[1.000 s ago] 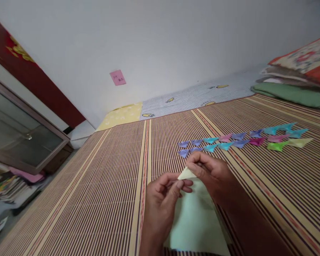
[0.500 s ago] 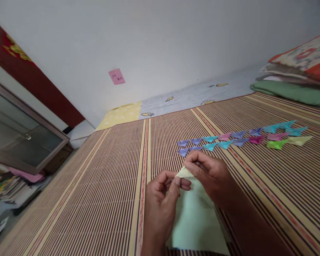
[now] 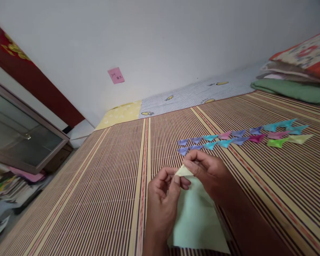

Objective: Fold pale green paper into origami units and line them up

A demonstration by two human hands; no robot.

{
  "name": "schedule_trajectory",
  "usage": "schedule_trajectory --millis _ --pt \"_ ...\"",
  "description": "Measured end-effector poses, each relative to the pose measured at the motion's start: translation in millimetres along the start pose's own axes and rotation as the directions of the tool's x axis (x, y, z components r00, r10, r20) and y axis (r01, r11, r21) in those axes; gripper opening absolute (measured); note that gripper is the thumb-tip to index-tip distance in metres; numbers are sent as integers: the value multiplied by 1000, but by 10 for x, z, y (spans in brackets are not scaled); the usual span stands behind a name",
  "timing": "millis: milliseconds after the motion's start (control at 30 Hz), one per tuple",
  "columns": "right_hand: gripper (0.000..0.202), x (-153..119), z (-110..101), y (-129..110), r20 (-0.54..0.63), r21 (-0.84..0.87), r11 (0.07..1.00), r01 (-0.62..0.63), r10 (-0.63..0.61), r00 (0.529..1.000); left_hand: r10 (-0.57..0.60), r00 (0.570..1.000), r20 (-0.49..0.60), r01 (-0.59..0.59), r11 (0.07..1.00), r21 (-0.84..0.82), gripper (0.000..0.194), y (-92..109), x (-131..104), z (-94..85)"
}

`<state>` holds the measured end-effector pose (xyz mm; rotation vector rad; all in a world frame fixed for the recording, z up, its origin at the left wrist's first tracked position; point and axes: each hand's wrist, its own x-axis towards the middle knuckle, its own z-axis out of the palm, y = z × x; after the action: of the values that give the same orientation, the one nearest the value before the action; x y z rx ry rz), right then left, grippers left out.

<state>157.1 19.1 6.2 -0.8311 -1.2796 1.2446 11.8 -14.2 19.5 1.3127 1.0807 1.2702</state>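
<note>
Between my hands is a small pale-yellow folded paper [image 3: 185, 171], shaped like a triangle. My left hand [image 3: 164, 199] pinches its left corner between thumb and forefinger. The upper right part of it is gripped by the fingertips of my right hand [image 3: 206, 170], which cover that end. Below the hands, a larger pale-green sheet [image 3: 197, 220] lies on the striped mat [image 3: 109, 199]. Beyond my fingers, folded paper pieces [image 3: 210, 145] in blue, purple, pink, green and yellow stand in two rows slanting to the right.
Pillows [image 3: 304, 57] and a folded green cloth [image 3: 290, 90] are stacked at the far right. A pink note [image 3: 116, 75] sticks to the wall. On the left stand a glass-door cabinet [image 3: 18, 124] and a pile of books [image 3: 10, 190] beyond the bed's edge.
Both hands keep their pinch on the folded paper. My left hand has shifted very slightly right and up; the paper's shape looks the same.
</note>
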Motion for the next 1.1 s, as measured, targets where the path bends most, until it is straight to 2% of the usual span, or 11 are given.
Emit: schedule_trajectory --millis 167,300,433,533,600,700,767,967,1100 --pt "23 -18 53 -67 123 74 997 -14 5 992 -28 1000 11 28 1000 2 26 9 -3 -3" --pt "23 -23 60 -81 97 4 999 32 -32 995 -17 1000 -18 17 1000 -9 28 14 -18 18" --pt "24 -16 40 -53 104 -7 1000 31 -30 994 -26 998 -50 22 998 -65 28 -10 -18 40" --pt "24 -4 17 -42 67 -61 997 43 -39 997 -28 998 -63 22 995 -102 28 -45 -5 35" --pt "23 -1 7 -47 70 -97 995 4 3 998 -25 997 -79 15 992 -126 28 -64 6 26" --pt "23 -8 11 -62 170 -97 991 -88 104 980 -19 995 -96 5 988 -152 27 -76 21 20" --pt "26 -15 23 -67 204 -97 990 -106 124 971 -15 995 -98 0 987 -160 27 -77 26 23" --pt "26 -9 -12 -23 152 -105 988 -110 126 980 0 993 -119 -12 995 -101 28 -80 28 9" --pt "26 -15 -44 -6 146 -121 989 -82 100 984 -13 996 -90 6 997 -79 29 -59 27 -20"
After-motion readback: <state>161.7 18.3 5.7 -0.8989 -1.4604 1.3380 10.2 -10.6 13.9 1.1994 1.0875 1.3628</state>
